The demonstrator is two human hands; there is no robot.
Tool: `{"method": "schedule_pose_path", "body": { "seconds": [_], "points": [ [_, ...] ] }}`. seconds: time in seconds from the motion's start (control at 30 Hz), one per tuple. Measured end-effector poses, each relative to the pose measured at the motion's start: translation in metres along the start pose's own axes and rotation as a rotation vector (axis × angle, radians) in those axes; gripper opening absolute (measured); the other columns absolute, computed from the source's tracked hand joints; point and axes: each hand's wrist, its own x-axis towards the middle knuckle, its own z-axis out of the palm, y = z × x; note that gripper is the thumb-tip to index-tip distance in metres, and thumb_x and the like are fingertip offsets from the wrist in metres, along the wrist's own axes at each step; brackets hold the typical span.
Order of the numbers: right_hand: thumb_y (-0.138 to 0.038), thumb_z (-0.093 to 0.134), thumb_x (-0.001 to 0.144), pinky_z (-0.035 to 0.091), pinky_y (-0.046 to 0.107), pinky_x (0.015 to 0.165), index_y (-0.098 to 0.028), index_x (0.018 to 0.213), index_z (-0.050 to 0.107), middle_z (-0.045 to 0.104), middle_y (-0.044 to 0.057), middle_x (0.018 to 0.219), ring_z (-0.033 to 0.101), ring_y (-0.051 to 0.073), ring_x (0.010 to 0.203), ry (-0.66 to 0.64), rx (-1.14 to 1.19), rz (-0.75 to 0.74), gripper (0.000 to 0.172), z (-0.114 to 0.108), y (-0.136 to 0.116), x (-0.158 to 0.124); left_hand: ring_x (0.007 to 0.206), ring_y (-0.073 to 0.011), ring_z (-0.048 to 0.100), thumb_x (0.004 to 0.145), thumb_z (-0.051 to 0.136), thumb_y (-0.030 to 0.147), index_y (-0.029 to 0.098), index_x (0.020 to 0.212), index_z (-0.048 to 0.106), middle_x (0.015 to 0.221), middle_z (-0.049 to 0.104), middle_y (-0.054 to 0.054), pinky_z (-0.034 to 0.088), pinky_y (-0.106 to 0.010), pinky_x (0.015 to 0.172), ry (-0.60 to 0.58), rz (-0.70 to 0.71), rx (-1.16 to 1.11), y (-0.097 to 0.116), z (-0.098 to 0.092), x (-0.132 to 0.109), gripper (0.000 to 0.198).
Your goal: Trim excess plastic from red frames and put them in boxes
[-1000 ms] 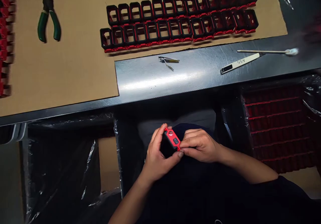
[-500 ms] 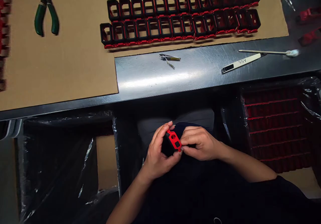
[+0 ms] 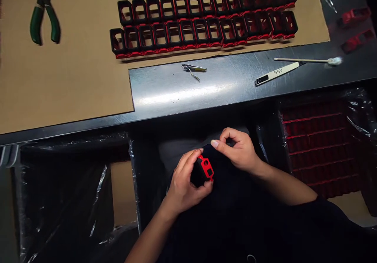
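Observation:
My left hand (image 3: pixel 184 182) is closed around a small red-and-black plastic frame (image 3: pixel 206 168). Its thumb presses the lower end and its fingers the upper end. The red face, with a round hole and a square one, is turned to the right. The palm side of the frame is in dark shadow. Up and to the right of the frame, apart from it, is my right hand (image 3: pixel 240 149). Its index finger is curled in against the thumb. Anything pinched there is hidden or too small to make out.
Two rows of similar black-and-red frames (image 3: pixel 173 35) stand on cardboard (image 3: pixel 73 78). Green-handled pliers (image 3: pixel 44 15), small nippers (image 3: pixel 194 69), a white A55 tool (image 3: pixel 277 74) and a cotton-tipped stick (image 3: pixel 306 61) lie on the bench. Plastic-lined boxes flank my lap; the right one holds red parts (image 3: pixel 318 153).
My right hand has come away from the plastic frame, moving up and slightly right. My left hand still holds the frame. The whole view has shifted slightly.

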Motion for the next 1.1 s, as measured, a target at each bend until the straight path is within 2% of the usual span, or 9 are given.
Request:
{"method": "schedule_pose_path", "body": {
  "seconds": [0.2, 0.33, 0.47, 0.7, 1.1],
  "points": [
    [-0.044, 0.067, 0.089, 0.047, 0.025, 0.065, -0.015, 0.087, 0.07, 0.068, 0.002, 0.075, 0.06, 0.013, 0.068, -0.407, 0.282, 0.195, 0.029, -0.004, 0.018, -0.013, 0.126, -0.0286, 0.06, 0.076, 0.067, 0.018, 0.022, 0.148, 0.033, 0.136, 0.061, -0.014, 0.055, -0.05, 0.103, 0.014, 0.006, -0.024, -0.002, 0.002, -0.002, 0.08],
    [-0.046, 0.066, 0.09, 0.05, 0.027, 0.067, -0.013, 0.096, 0.073, 0.07, 0.004, 0.08, 0.061, 0.013, 0.069, -0.53, 0.49, 0.249, 0.034, -0.001, 0.019, -0.02, 0.125, -0.029, 0.062, 0.075, 0.069, 0.019, 0.023, 0.148, 0.032, 0.136, 0.062, -0.014, 0.054, -0.049, 0.104, -0.006, -0.022, -0.075, -0.002, 0.003, -0.001, 0.082],
    [-0.045, 0.066, 0.091, 0.052, 0.027, 0.067, -0.013, 0.1, 0.075, 0.072, 0.005, 0.08, 0.063, 0.013, 0.068, -0.566, 0.592, 0.279, 0.035, 0.0, 0.016, -0.019, 0.126, -0.0294, 0.062, 0.074, 0.072, 0.019, 0.025, 0.145, 0.036, 0.138, 0.061, -0.014, 0.053, -0.048, 0.105, -0.034, -0.054, -0.16, -0.003, 0.002, -0.002, 0.08],
    [-0.046, 0.068, 0.09, 0.052, 0.025, 0.062, -0.012, 0.096, 0.075, 0.071, 0.004, 0.075, 0.062, 0.013, 0.066, -0.568, 0.61, 0.295, 0.036, 0.003, 0.016, -0.016, 0.129, -0.0298, 0.06, 0.077, 0.071, 0.018, 0.027, 0.146, 0.036, 0.141, 0.06, -0.013, 0.05, -0.049, 0.108, -0.048, -0.138, -0.284, -0.005, 0.001, -0.006, 0.077],
    [-0.046, 0.076, 0.083, 0.051, 0.021, 0.058, -0.013, 0.095, 0.074, 0.069, 0.002, 0.074, 0.061, 0.01, 0.062, -0.508, 0.659, 0.391, 0.035, 0.007, 0.021, -0.016, 0.133, -0.0312, 0.056, 0.078, 0.069, 0.017, 0.023, 0.148, 0.035, 0.14, 0.058, -0.015, 0.052, -0.053, 0.107, -0.016, -0.024, -0.086, -0.004, 0.002, -0.002, 0.078]
  ]
}}
